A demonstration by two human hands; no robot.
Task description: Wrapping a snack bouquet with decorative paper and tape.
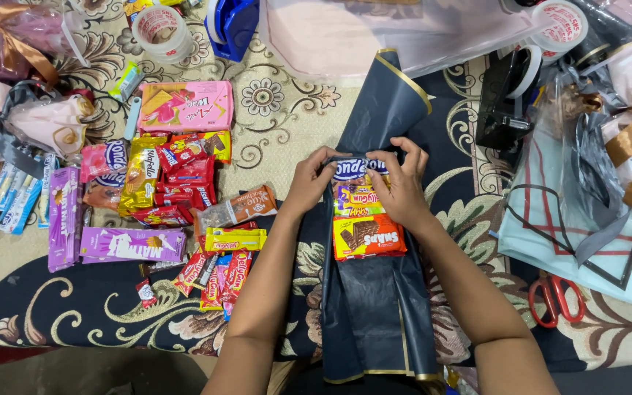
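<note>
Two hands: both meet at the top of a small stack of snack packets (363,216) lying on a dark navy wrapping sheet (378,307).
Left hand (309,183): fingers curled, pinching the upper left edge of the top blue-and-white packet (356,167).
Right hand (402,186): fingers bent over the same packet's upper right edge, palm resting on the stack.
Stack: blue-and-white packet on top, a yellow-purple one in the middle, a red-orange packet (369,237) lowest.
Wrapping sheet: gold-edged, spread on the patterned carpet (279,117), its far corner curled up.
Left side: loose pile of snacks (162,183), a pink wafer box (186,106), purple bars (132,244).
Right side: red scissors (556,298), just beside a pale blue sheet (550,227).
Far edge: tape rolls (161,31), well apart from the hands.
</note>
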